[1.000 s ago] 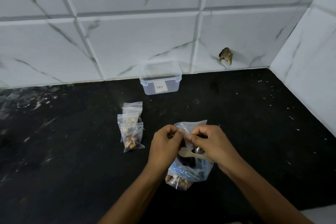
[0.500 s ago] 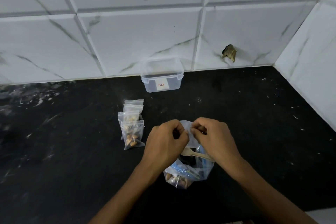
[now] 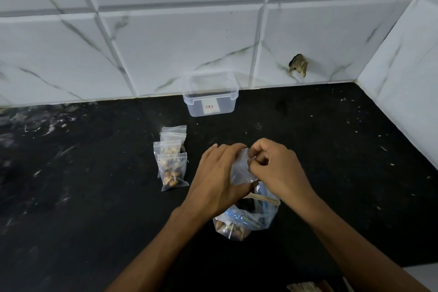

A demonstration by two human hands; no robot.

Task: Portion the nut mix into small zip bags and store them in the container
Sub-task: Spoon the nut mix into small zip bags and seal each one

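Both my hands hold one small clear zip bag (image 3: 240, 169) above the black counter. My left hand (image 3: 216, 173) grips its left side with the thumb under it, and my right hand (image 3: 272, 168) pinches its top edge. Below them sits a larger plastic bag of nut mix (image 3: 244, 223) with a wooden spoon (image 3: 265, 198) lying across its open mouth. Several filled small zip bags (image 3: 171, 157) lie in an overlapping row to the left. An open clear plastic container (image 3: 210, 95) stands against the tiled wall at the back.
The black counter (image 3: 94, 197) has white specks and smears, thickest at the far left. White marble tiles form the back wall and the right side wall (image 3: 407, 92). A chipped hole (image 3: 298, 67) shows in the back tile. A light object (image 3: 305, 287) peeks in at the bottom edge.
My hands have shifted on the small bag: the left now wraps its side with fingers straighter, the right pinches the top. The view moved slightly closer.
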